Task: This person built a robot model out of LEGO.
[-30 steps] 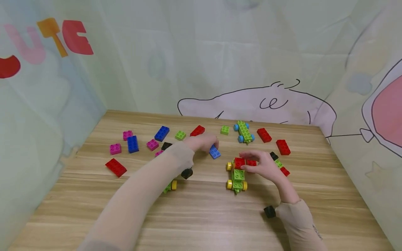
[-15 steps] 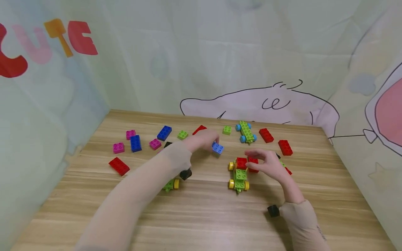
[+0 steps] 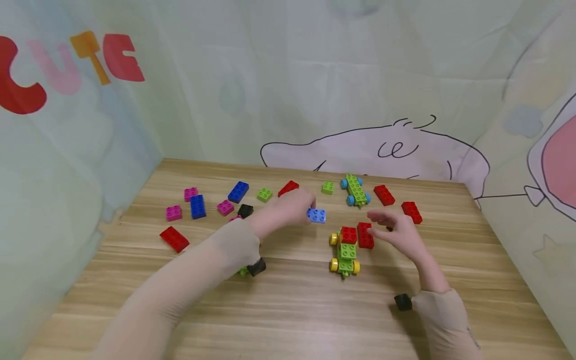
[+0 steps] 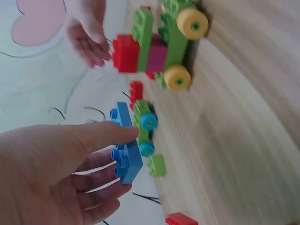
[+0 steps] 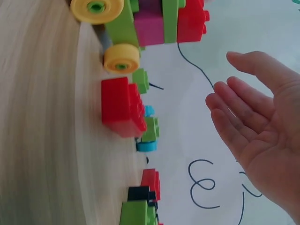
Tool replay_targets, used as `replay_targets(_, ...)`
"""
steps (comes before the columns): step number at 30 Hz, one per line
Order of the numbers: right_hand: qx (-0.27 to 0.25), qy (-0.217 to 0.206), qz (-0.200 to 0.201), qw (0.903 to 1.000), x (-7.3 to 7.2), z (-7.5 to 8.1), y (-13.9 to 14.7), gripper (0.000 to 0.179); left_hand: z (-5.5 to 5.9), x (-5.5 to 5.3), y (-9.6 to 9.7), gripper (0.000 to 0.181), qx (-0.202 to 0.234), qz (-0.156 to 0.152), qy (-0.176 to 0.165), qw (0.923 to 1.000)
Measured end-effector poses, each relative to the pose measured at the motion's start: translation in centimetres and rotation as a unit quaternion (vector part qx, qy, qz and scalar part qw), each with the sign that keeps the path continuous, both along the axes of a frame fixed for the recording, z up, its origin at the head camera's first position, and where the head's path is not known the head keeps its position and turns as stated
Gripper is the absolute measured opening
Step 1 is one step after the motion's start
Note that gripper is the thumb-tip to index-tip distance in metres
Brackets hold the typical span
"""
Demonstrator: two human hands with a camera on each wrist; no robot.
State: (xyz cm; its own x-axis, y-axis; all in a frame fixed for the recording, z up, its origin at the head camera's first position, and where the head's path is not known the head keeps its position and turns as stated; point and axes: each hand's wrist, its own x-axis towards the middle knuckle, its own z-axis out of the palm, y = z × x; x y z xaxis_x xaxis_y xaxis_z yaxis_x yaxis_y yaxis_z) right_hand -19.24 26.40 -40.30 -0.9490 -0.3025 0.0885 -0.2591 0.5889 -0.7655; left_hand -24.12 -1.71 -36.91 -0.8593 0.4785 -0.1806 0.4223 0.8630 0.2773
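My left hand (image 3: 294,206) pinches a light blue building brick (image 4: 125,145) between thumb and fingers, held above the table. To its right stands a toy car (image 3: 346,251) with a green base and yellow wheels. In the left wrist view its stack shows a purple brick (image 4: 157,57), a green brick (image 4: 144,40) and a red brick (image 4: 126,54) on top. Right of the car, a loose red brick (image 5: 116,101) lies on the table. My right hand (image 3: 396,232) hovers beside that brick, its fingers spread and relaxed, holding nothing.
Behind lies a green car base with blue wheels (image 3: 355,190), with red bricks (image 3: 384,195) to its right. On the left are pink bricks (image 3: 173,213), dark blue bricks (image 3: 198,206) and a red brick (image 3: 174,239). My left sleeve partly hides things there. A printed cloth (image 3: 315,100) backs the table.
My left hand has raised the light blue brick and turned it, shifting slightly right. My right hand has drawn away from the car to the right, uncovering the loose red brick.
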Motion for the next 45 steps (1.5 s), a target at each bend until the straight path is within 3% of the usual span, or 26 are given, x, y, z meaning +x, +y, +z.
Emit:
replay_targets(11, 0.048, 0.008, 0.018, 0.9987, -0.8, -0.8, 1.6, 0.048, 0.3, 4.9, -0.1, 0.036, 0.026, -0.035, -0.006, 0.999)
replay_targets(21, 0.084, -0.001, 0.05, 0.9952, -1.3, -1.4, 2.5, 0.06, -1.6, 8.3, -1.0, 0.033, 0.064, -0.044, -0.015, 0.9969)
replay_targets(33, 0.143, -0.035, 0.083, 0.9857, -2.7, -2.2, 2.1, 0.069, -5.0, 9.9, -2.1, 0.034, 0.085, -0.029, -0.069, 0.9936)
replay_targets(45, 0.16, -0.047, 0.111, 0.9797, -3.3, -2.7, 1.2, 0.073, -6.9, 10.5, -2.9, 0.035, 0.085, -0.022, -0.078, 0.9931)
